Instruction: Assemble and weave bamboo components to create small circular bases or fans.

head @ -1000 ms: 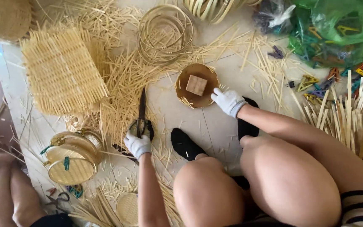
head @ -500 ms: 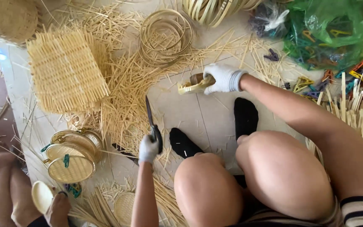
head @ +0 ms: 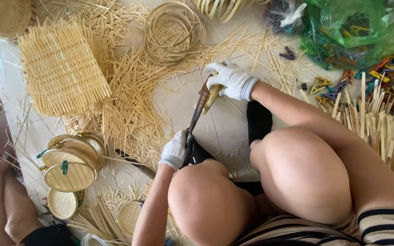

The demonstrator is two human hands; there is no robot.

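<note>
White-gloved left hand [head: 175, 150] grips long dark metal scissors [head: 196, 114] at centre frame; white-gloved right hand [head: 231, 81] holds what looks like a small round woven bamboo lid [head: 211, 96] against the blades

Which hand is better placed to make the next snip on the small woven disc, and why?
Probably the left hand: it grips the scissors, whose blades already meet the woven disc. The right hand is occupied holding that disc steady above the floor.

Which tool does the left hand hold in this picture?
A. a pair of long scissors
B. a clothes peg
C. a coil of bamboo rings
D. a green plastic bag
A: the gloved left hand grips the handles of the scissors, whose blades point up to the round piece in the right hand.
</note>
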